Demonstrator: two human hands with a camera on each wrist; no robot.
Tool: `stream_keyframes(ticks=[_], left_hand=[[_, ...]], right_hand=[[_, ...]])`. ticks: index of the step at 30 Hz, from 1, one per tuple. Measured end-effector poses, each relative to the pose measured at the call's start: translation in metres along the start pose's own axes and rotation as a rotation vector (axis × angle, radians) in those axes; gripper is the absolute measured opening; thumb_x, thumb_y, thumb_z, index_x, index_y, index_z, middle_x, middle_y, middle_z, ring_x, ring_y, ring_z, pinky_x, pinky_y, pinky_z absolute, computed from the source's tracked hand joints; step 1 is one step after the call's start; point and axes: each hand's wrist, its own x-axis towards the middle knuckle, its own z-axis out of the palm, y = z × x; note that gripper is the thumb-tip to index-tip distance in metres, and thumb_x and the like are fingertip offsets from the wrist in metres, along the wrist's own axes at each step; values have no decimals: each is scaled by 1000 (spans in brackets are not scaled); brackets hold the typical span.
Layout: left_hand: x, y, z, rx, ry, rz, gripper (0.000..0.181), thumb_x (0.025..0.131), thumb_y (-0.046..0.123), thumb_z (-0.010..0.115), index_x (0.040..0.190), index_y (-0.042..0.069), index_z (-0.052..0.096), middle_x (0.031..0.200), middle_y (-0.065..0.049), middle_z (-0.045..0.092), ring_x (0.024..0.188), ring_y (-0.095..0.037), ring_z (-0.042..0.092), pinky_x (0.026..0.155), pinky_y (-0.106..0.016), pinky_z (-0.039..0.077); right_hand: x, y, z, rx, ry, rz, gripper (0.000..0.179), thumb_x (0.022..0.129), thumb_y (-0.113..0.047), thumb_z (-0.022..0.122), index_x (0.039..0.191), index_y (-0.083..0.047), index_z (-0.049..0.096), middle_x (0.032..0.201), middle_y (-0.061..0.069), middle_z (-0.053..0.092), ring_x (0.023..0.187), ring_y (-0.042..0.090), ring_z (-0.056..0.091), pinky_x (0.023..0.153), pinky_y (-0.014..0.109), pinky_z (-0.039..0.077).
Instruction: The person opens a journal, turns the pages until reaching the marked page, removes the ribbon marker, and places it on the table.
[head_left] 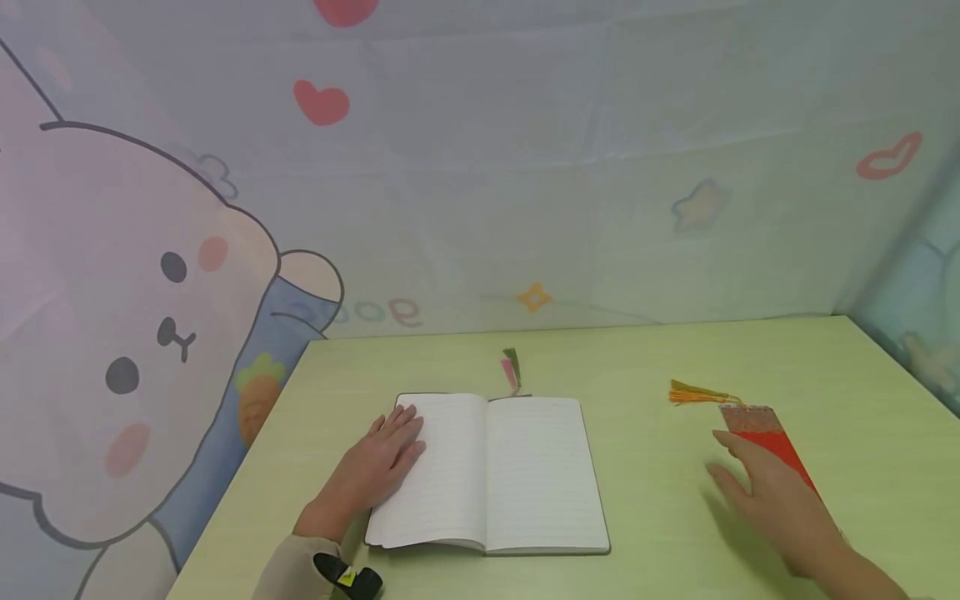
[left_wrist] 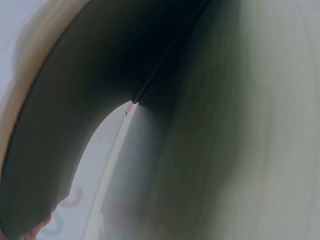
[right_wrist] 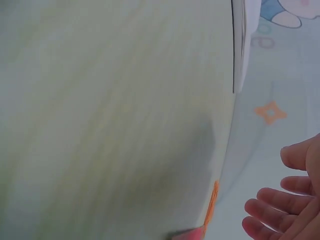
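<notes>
An open notebook (head_left: 543, 475) with lined blank pages lies on the table, its left page curving slightly up at the near edge. My left hand (head_left: 382, 458) rests on that page's outer side, fingers extended; in the left wrist view a large dark surface hides most of this hand (left_wrist: 40, 227). Over a red bookmark (head_left: 780, 446) with a brownish top band and an orange tassel (head_left: 701, 393) hovers my right hand (head_left: 783, 500), thumb and fingers apart, holding nothing. The right wrist view shows these loosely spread fingers (right_wrist: 275, 200) above the bookmark's tip (right_wrist: 190, 234).
Pink and green tassels (head_left: 512, 371) stick out past the notebook's top edge. The pale green table (head_left: 645, 358) ends at a printed cloth backdrop (head_left: 480, 208) behind and at the sides. A dark wrist strap (head_left: 348, 575) sits on the left sleeve.
</notes>
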Motion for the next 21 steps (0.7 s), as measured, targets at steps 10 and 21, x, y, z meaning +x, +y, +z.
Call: stream_keyframes(ticks=[10, 21], left_hand=[[1, -3, 3, 14, -5, 0, 45, 97, 29, 49, 134, 2, 49, 143, -13, 40, 135, -27, 30, 110, -45, 22], [0, 0, -2, 11, -18, 0, 45, 97, 28, 50, 134, 2, 49, 142, -13, 41, 134, -28, 31, 110, -44, 22]], right_hand=[[12, -26, 22, -15, 44, -176, 45, 89, -26, 63, 125, 1, 53, 119, 16, 58, 110, 35, 53, 89, 52, 44], [26, -49, 42, -10, -179, -242, 70, 82, -51, 63, 135, -8, 47, 132, 10, 51, 120, 33, 46, 95, 52, 40]])
